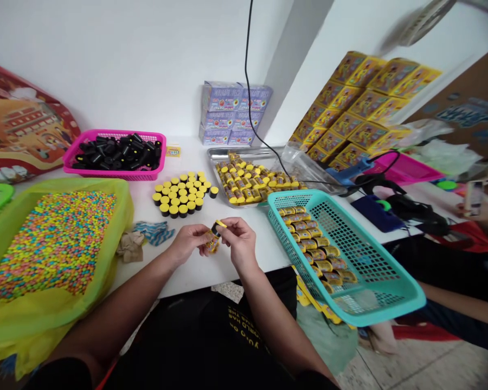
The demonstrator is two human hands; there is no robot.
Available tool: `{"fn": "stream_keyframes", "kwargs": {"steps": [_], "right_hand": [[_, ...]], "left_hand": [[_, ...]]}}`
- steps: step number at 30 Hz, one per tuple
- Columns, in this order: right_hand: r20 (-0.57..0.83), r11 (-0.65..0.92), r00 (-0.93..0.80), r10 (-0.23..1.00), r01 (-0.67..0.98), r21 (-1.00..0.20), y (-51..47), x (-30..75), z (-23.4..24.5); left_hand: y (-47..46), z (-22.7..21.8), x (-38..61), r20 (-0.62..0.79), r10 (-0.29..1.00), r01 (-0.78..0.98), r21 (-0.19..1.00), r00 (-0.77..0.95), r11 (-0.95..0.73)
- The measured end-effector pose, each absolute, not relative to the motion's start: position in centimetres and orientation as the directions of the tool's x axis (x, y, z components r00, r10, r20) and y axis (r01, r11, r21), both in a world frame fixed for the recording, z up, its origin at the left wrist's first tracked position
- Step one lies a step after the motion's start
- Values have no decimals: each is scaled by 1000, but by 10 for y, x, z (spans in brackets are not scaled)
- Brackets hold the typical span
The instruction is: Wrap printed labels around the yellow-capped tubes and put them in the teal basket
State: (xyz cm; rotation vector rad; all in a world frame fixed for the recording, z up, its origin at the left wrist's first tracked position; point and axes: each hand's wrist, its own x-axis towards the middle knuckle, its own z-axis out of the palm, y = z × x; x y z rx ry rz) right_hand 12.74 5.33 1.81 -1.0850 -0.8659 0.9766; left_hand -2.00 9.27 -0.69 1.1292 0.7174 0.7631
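Above the white table's front edge, my two hands meet over a small black canister with a yellow lid (218, 227). My right hand (241, 241) pinches the canister, which is tilted. The fingers of my left hand (190, 241) are closed on a yellow printed wrapper (212, 246) just below it; whether the wrapper is on the canister I cannot tell. Behind my hands stands a cluster of black canisters with yellow lids (183, 192). A metal tray (215, 154) farther back holds many wrapped ones. More wrapped canisters (315, 249) lie in rows inside the teal basket (374, 271) at my right.
At left, a yellow-lined tub (124, 203) holds colourful candies, with a pink basket (114, 174) of black canisters behind. A striped cloth (154, 233) lies near my left wrist. Purple boxes (236, 114) and yellow boxes (350, 108) are stacked behind. A black cable (247, 65) hangs down. Another person's arm (463, 303) is at right.
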Motion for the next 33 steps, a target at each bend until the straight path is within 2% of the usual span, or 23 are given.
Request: {"fn": "stream_keyframes", "kwargs": {"steps": [7, 13, 17, 20, 23, 26, 29, 33], "right_hand": [[94, 138, 279, 956, -144, -980, 53, 127, 17], [154, 165, 241, 958, -27, -986, 51, 123, 8], [233, 222, 223, 947, 76, -972, 54, 125, 7], [199, 185, 182, 963, 90, -979, 55, 132, 11], [143, 143, 84, 986, 3, -990, 55, 140, 15], [152, 156, 39, 988, -139, -978, 53, 143, 18], [117, 137, 91, 989, -257, -957, 52, 137, 19], [-6, 57, 158, 987, -388, -920, 54, 130, 16]], "left_hand": [[92, -6, -19, -102, 837, -258, 925, 538, 279], [91, -4, -17, -190, 815, -390, 804, 548, 450], [94, -1, -18, -250, 794, -390, 765, 555, 513], [94, 2, -19, -299, 772, -348, 761, 561, 547], [93, 3, -21, -348, 749, -274, 777, 564, 567], [95, 2, -21, -402, 749, -230, 781, 527, 581], [96, 2, -21, -442, 751, -203, 780, 491, 592], [97, 5, -20, -476, 750, -171, 781, 459, 601]]}}
